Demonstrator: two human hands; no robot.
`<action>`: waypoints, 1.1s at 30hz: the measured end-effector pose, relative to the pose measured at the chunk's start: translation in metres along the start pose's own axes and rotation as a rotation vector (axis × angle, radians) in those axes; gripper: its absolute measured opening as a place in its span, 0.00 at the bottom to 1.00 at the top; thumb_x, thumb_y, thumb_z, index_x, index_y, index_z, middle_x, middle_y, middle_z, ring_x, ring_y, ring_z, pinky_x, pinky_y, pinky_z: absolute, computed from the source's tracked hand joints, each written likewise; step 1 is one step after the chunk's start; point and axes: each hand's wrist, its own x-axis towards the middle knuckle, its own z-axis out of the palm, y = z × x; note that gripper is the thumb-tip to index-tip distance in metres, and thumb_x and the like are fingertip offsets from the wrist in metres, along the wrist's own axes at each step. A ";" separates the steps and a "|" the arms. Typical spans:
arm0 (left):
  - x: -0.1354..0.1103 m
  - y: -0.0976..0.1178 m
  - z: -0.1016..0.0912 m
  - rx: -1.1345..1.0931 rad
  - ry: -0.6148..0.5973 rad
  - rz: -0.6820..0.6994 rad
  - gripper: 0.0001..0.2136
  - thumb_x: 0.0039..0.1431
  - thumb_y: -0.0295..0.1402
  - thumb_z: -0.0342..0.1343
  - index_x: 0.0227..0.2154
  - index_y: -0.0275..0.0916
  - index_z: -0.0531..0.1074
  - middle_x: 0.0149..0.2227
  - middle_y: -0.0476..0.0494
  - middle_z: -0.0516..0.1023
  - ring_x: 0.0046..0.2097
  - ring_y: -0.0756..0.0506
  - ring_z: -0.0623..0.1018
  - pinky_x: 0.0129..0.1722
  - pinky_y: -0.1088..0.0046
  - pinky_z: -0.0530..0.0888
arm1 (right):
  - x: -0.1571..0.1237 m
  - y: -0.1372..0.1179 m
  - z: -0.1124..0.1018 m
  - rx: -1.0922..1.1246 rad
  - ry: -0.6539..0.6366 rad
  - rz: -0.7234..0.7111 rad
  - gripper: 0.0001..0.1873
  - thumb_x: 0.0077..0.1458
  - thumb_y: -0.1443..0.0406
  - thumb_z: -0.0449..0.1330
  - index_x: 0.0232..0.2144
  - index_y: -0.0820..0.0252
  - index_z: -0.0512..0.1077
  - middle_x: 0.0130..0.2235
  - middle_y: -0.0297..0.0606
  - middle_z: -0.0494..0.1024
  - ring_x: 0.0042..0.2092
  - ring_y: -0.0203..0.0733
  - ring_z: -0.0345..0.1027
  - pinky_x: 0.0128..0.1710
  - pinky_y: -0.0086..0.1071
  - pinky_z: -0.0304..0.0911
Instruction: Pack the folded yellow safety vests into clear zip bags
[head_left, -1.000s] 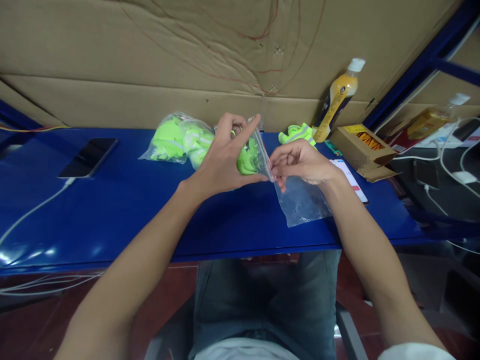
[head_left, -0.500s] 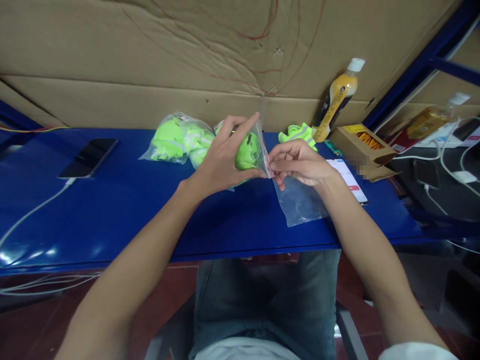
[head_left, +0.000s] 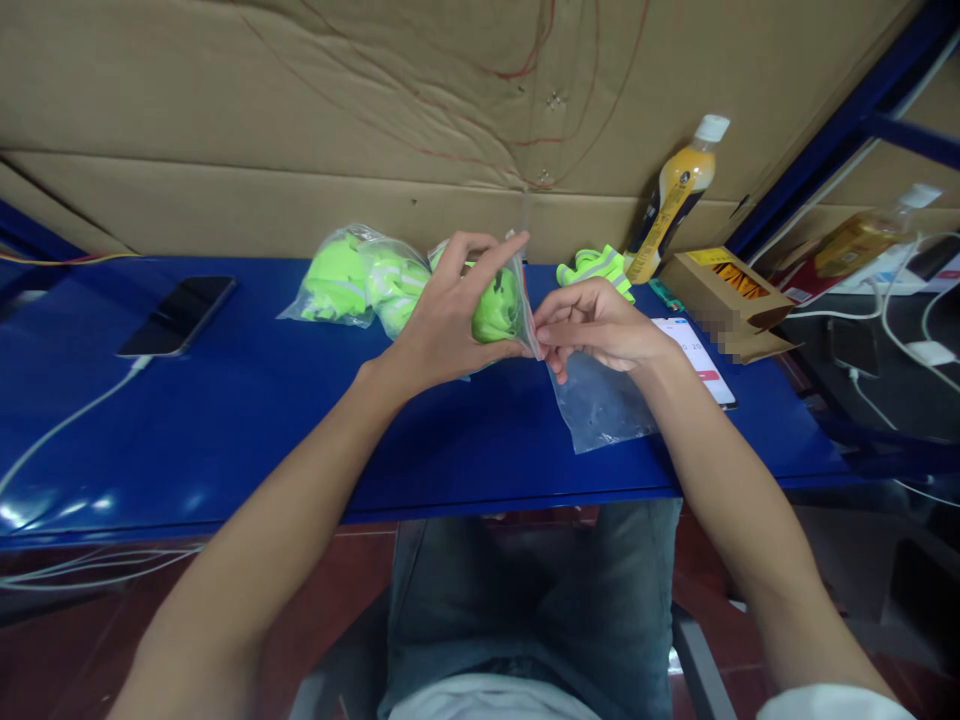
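Note:
My left hand [head_left: 446, 320] is wrapped around a clear zip bag [head_left: 496, 308] with a neon-yellow reflective item inside, its thumb and forefinger along the mouth edge. My right hand [head_left: 596, 325] pinches the near corner of that mouth, where a reddish seal strip shows. Beneath the right hand lies a flat clear plastic bag [head_left: 600, 410]. To the left of my left hand, two filled bags of neon-yellow items [head_left: 336, 278] rest side by side. Behind my right hand is a loose neon-yellow strap with grey reflective bands [head_left: 598, 268].
A phone [head_left: 701, 360] with a lit screen lies by my right wrist. Behind it stand an open cardboard box [head_left: 724, 285] and a yellow drink bottle [head_left: 679, 195]. Another phone [head_left: 178, 315] with a white cable [head_left: 75, 420] lies on the blue table [head_left: 285, 420] at left.
Both hands stay almost in place at the bag's mouth. The left forefinger and the bag's edge have shifted slightly to the right.

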 end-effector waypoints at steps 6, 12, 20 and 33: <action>0.001 -0.001 -0.001 0.015 0.008 0.047 0.51 0.57 0.68 0.70 0.76 0.46 0.64 0.64 0.29 0.71 0.65 0.28 0.74 0.66 0.44 0.74 | 0.000 -0.002 0.001 -0.013 -0.007 -0.006 0.18 0.51 0.61 0.83 0.35 0.67 0.81 0.28 0.35 0.86 0.24 0.37 0.80 0.24 0.27 0.80; 0.000 0.002 -0.003 0.036 -0.025 0.035 0.42 0.61 0.61 0.72 0.72 0.47 0.69 0.63 0.31 0.70 0.66 0.29 0.73 0.65 0.44 0.75 | -0.001 -0.003 0.002 -0.034 -0.006 -0.015 0.18 0.50 0.62 0.83 0.35 0.66 0.81 0.28 0.34 0.85 0.24 0.37 0.79 0.23 0.28 0.80; 0.001 -0.001 0.003 0.039 0.019 0.100 0.32 0.65 0.60 0.69 0.62 0.48 0.72 0.62 0.33 0.71 0.65 0.31 0.74 0.62 0.43 0.77 | 0.001 -0.001 0.007 -0.029 -0.050 -0.019 0.19 0.49 0.62 0.83 0.32 0.65 0.78 0.26 0.33 0.83 0.24 0.35 0.78 0.24 0.26 0.79; 0.003 -0.006 -0.001 0.000 -0.050 0.126 0.45 0.60 0.58 0.72 0.73 0.47 0.61 0.67 0.32 0.71 0.66 0.28 0.73 0.64 0.38 0.74 | 0.008 0.011 0.016 -0.033 -0.039 -0.092 0.15 0.58 0.64 0.75 0.27 0.63 0.73 0.22 0.27 0.74 0.19 0.26 0.63 0.15 0.19 0.56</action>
